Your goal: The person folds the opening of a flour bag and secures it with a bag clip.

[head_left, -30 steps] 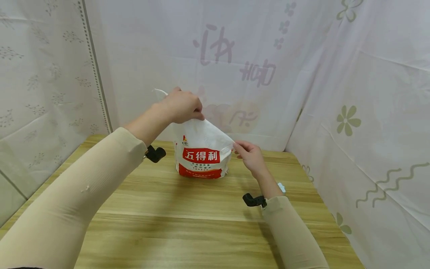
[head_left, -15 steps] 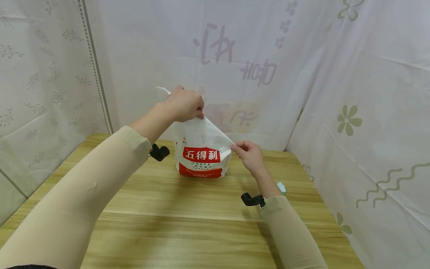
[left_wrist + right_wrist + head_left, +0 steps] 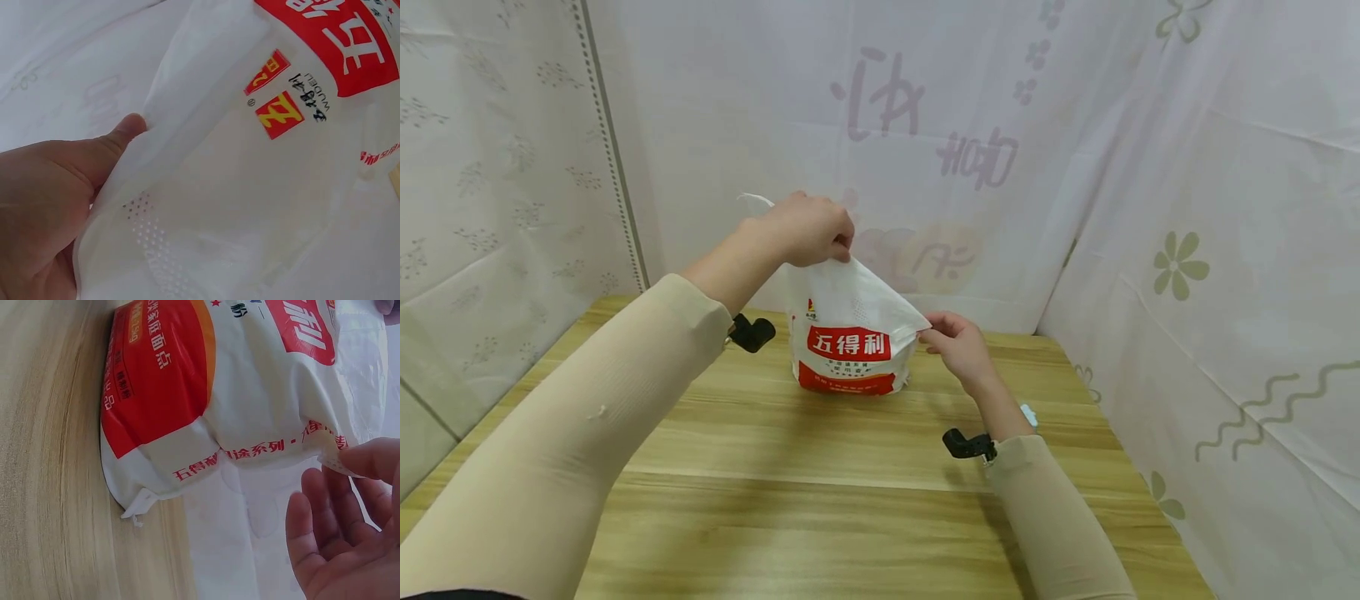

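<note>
Fingers of the left hand (image 3: 812, 229) and right hand (image 3: 958, 350) pinch the top of a white-and-red Wudeli flour bag (image 3: 850, 343).
The left thumb presses the near face of the raised top edge, the other left fingers partly hidden; the right thumb nips the lower corner in a narrow pinch, the spare fingers loosely bent below. Between the 2 hands the edge slopes down, fairly taut. The bag stands on the wooden bench (image 3: 722, 508), a pale printed curtain (image 3: 925, 158) behind. Whether its mouth is open cannot be told. Tugging on so small a pinch could tear the film; uneven pulling could tip the bag and, if unsealed, spill flour.
</note>
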The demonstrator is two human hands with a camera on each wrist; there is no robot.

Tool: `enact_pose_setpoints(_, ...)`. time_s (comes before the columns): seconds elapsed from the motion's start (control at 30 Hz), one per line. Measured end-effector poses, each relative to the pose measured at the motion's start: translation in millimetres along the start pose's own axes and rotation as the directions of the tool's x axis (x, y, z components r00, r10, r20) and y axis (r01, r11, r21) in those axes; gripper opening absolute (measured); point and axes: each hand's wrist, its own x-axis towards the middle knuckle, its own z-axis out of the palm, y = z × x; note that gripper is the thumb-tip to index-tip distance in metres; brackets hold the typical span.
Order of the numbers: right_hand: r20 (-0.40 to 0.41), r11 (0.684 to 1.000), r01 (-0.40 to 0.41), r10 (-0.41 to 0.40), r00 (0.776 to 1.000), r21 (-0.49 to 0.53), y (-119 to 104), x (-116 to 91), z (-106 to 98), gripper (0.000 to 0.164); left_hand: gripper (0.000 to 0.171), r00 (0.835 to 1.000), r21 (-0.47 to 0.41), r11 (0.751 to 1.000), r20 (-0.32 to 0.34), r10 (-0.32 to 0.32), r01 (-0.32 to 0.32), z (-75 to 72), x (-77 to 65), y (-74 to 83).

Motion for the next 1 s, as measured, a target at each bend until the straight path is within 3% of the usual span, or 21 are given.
enact_pose_setpoints(0.23,-0.016,0.998,0.046,-0.047,0.999,-0.05,2,-1,3,0.029,0.025,0.998,-0.005,0.999,0.053,-0.047,0.047,-5.5,-6.2,-6.6)
enact_pose_setpoints(0.5,-0.144,0.975,0.11,-0.139,0.98,-0.194,2,-2,12,0.021,0.023,0.998,-0.008,0.999,0.038,-0.054,0.054,-2.1,-7.9,-9.5)
enact_pose_setpoints(0.73,-0.154,0.888,0.18,-0.266,0.952,-0.423,-3,-9,19,0.014,0.022,0.999,0.0,0.999,-0.003,-0.036,0.036,2.5,-5.7,-12.3)
enact_pose_setpoints(1.0,-0.105,0.782,0.255,-0.377,0.92,-0.569,-7,-11,24,0.013,0.024,1.0,-0.026,0.999,-0.015,-0.022,0.021,3.2,-6.3,-14.6)
